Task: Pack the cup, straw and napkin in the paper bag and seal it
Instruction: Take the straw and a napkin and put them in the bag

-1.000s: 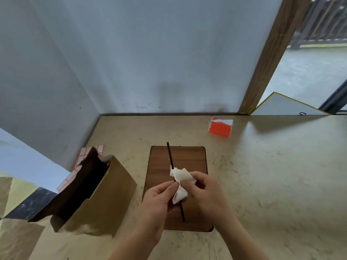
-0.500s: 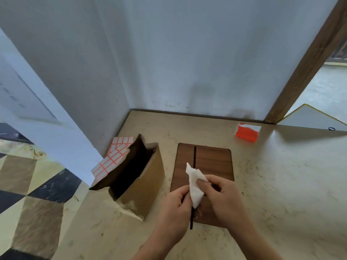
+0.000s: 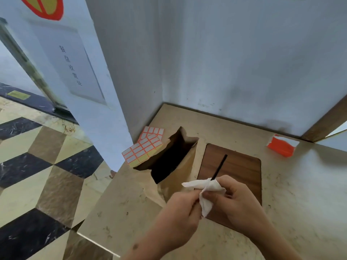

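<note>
Straw (image 3: pixel 219 167), lower end hidden, pinched with napkin (image 3: pixel 205 192) in both hands' grip.

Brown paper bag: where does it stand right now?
The brown paper bag stands open left of the dark wooden board, with the sheets of orange-bordered labels behind it, just beyond the left hand.

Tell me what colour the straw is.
Black; the straw shows best in the head view, above the wooden board.
</note>
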